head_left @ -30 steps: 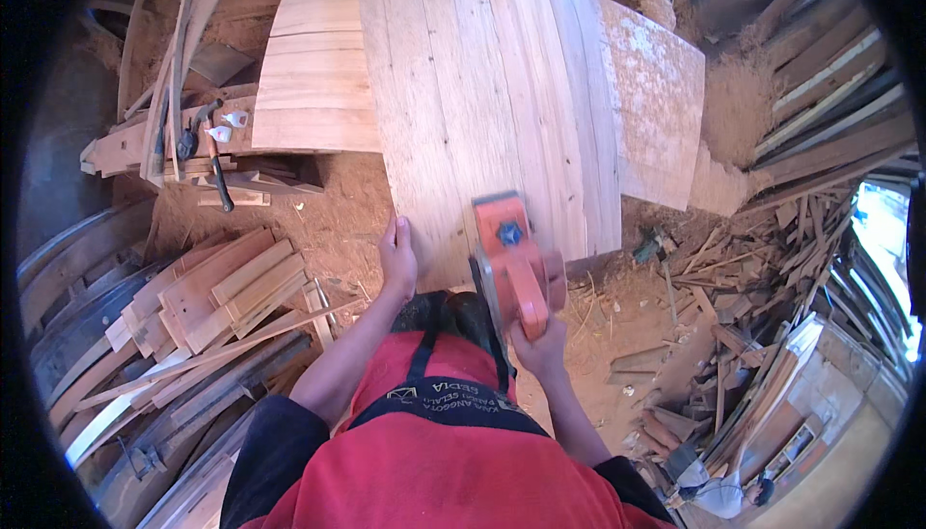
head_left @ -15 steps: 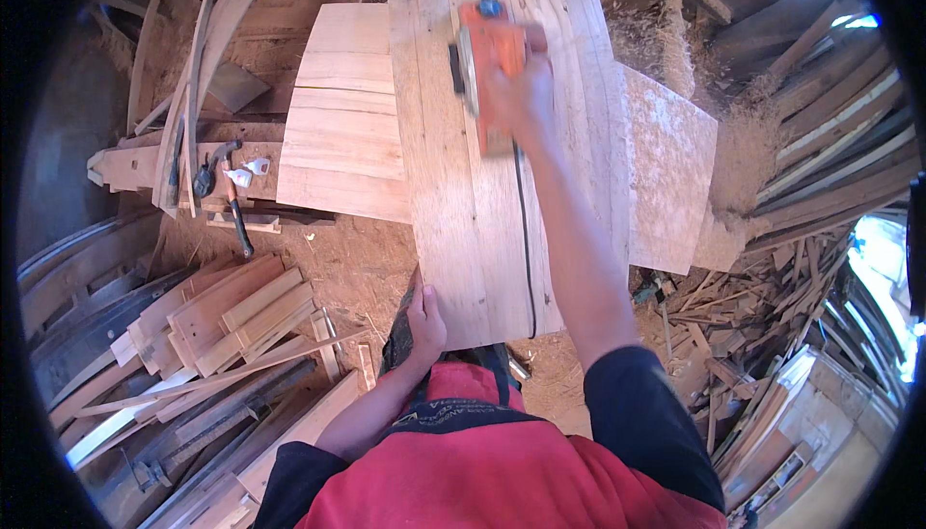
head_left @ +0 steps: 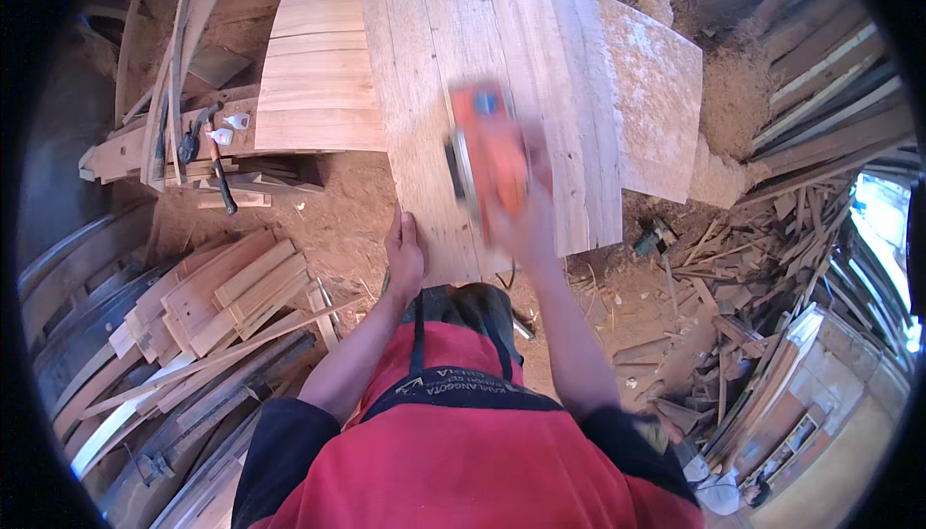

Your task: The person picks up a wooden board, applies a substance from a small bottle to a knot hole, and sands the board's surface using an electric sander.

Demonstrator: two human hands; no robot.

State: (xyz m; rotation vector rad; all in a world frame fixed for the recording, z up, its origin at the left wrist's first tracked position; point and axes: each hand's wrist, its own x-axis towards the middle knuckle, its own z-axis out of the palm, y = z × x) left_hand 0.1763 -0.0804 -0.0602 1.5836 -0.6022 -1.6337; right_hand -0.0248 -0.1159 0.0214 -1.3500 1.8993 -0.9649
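My left hand (head_left: pixel 406 259) is at the near left edge of the wide board (head_left: pixel 424 56); I cannot tell whether its grip closes on the wood. Right of it, the orange planer (head_left: pixel 479 130) is on the board's near part, my right hand's (head_left: pixel 526 225) grip wrapped around its handle. I should hold it flat, press evenly, leave my left fingers outside its path.
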